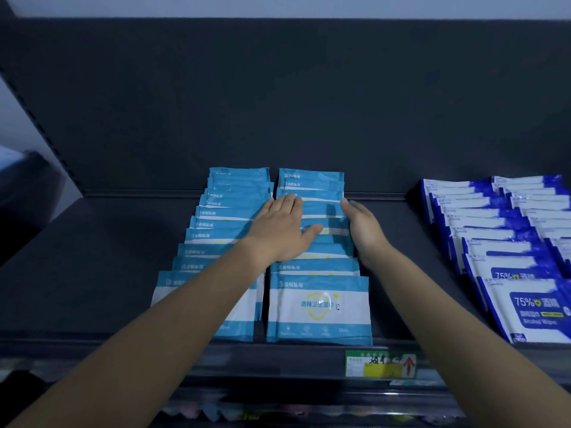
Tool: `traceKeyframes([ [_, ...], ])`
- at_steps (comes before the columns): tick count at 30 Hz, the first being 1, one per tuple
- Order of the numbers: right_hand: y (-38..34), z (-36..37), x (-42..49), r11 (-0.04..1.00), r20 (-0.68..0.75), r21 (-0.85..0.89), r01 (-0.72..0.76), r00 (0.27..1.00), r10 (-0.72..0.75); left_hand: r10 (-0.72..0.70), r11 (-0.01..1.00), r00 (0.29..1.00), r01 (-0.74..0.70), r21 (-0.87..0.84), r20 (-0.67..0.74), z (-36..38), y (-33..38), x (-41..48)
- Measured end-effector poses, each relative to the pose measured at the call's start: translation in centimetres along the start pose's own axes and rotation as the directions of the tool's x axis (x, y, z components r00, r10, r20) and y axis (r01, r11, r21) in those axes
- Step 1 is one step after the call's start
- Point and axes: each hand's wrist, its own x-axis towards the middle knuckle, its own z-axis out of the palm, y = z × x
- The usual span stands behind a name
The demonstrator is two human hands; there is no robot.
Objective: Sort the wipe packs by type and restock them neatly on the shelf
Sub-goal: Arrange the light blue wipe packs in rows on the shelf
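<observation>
Dark shelf [123, 273] under a dark back panel [278, 103], dim light, and this job looks well along. Two lines of light-blue packs stand side by side at mid-shelf, overlapped front to back like roof tiles: the left row [228, 211] and the right row [318, 304]. Well apart on the right sit the dark-blue packs [494, 242], in two lines of their own that run out of frame. No type mixes with the other anywhere I can see, so I'd call the sorting done.

Now for the tidying. The left hand [278, 230] lies palm down on top of the right row, fingers straight. The right hand [363, 227] is set edge-on against that row's right side, fingers extended. Neither grips anything (this reads as squaring up, not placing).

What's left? Little, by my judgement. The left row slants leftward toward the front and may want the same squaring. Whether more packs wait off-camera, I cannot tell. A green-and-yellow price tag [380, 364] sits on the front rail, below the right row
</observation>
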Motion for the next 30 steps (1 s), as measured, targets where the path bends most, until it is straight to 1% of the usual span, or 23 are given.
traceKeyframes([
  [2, 0.1, -0.9, 2.3, 0.999, -0.011, 0.038, -0.018, 1.000, 0.018, -0.003, 1.000, 1.000, 0.003, 0.012, -0.014, -0.4, -0.2, 1.1],
  [5, -1.4, 0.0, 3.1, 0.998, 0.000, 0.045, -0.039, 0.999, 0.040, -0.029, 0.999, 0.999, 0.028, 0.015, 0.030, -0.7, -0.1, 2.7],
  [7, -1.8, 0.5, 3.7, 0.999, -0.023, -0.035, -0.021, 1.000, 0.020, -0.042, 0.999, 0.997, 0.041, 0.020, 0.058, -0.5, -0.1, 3.3],
  [10, -1.7, 0.8, 4.3, 0.992, -0.014, -0.129, 0.017, 1.000, -0.019, -0.057, 0.998, 0.997, 0.055, 0.030, 0.047, -0.2, -0.2, 3.3],
  [12, -1.8, 1.0, 4.5, 0.989, -0.023, -0.145, 0.015, 1.000, -0.018, -0.056, 0.998, 0.998, 0.055, 0.029, 0.041, -0.3, -0.2, 3.4],
  [16, -1.9, 1.1, 5.8, 0.995, -0.024, -0.095, 0.019, 0.999, -0.021, -0.053, 0.998, 0.997, 0.051, 0.035, 0.050, -0.4, -0.2, 3.6],
  [18, -2.2, 1.2, 6.7, 0.992, -0.038, -0.130, -0.003, 0.999, -0.002, -0.049, 0.998, 0.998, 0.047, 0.033, 0.048, -0.4, -0.3, 3.6],
  [20, -2.8, 1.3, 7.6, 0.976, -0.076, -0.218, -0.019, 0.997, 0.002, -0.040, 0.999, 0.998, 0.039, 0.038, 0.042, -0.4, -0.3, 3.5],
  [21, -3.2, 1.3, 8.1, 0.962, -0.106, -0.273, -0.010, 0.994, -0.020, -0.040, 0.998, 0.999, 0.039, 0.047, 0.031, -0.4, -0.2, 3.4],
  [23, -3.7, 1.5, 8.7, 0.928, -0.157, -0.370, 0.049, 0.981, -0.114, -0.053, 0.995, 0.998, 0.055, 0.085, -0.026, -0.4, -0.2, 3.3],
  [25, -3.5, 1.5, 9.0, 0.904, -0.160, -0.409, 0.126, 0.965, -0.207, -0.067, 0.993, 0.995, 0.074, 0.097, -0.076, -0.4, -0.4, 3.2],
  [27, -2.7, 1.4, 9.0, 0.909, -0.143, -0.371, 0.190, 0.955, -0.259, -0.062, 0.996, 0.997, 0.066, 0.068, -0.048, -0.4, -0.7, 3.1],
  [30, -1.6, 1.2, 8.4, 0.948, -0.156, -0.197, 0.251, 0.946, -0.283, -0.034, 0.998, 0.999, 0.035, 0.044, -0.022, -0.5, -1.3, 2.7],
])
